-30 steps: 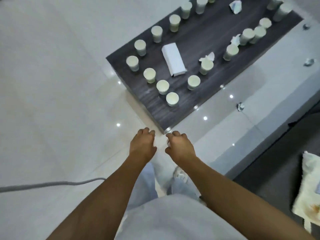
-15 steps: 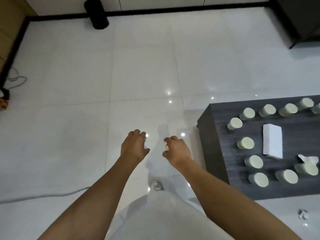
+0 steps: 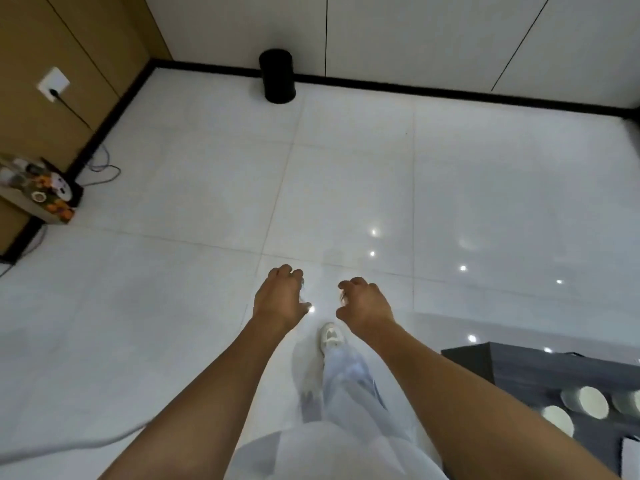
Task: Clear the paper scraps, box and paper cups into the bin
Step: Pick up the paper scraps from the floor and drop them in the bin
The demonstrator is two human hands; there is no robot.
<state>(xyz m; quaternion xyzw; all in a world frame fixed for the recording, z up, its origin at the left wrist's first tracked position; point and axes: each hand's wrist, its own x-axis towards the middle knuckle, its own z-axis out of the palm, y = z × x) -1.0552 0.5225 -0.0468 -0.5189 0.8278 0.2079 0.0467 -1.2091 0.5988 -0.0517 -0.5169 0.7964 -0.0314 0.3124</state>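
Fingers [image 3: 356,284] loosely curled — bin [image 3: 277,76] far ahead, well apart

Black cylindrical bin [image 3: 277,76] upright against far wall; pale paper cups [image 3: 584,401] on dark table, bottom right.

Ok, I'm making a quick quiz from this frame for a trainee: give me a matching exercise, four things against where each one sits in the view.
Things:
1. black bin
2. paper cups
3. wall socket
4. white shoe

Places:
A. on the dark table, lower right
B. on the floor between the left hand and the right hand
C. against the far white wall
D. on the brown wall, upper left

Pairs: 1-C, 2-A, 3-D, 4-B
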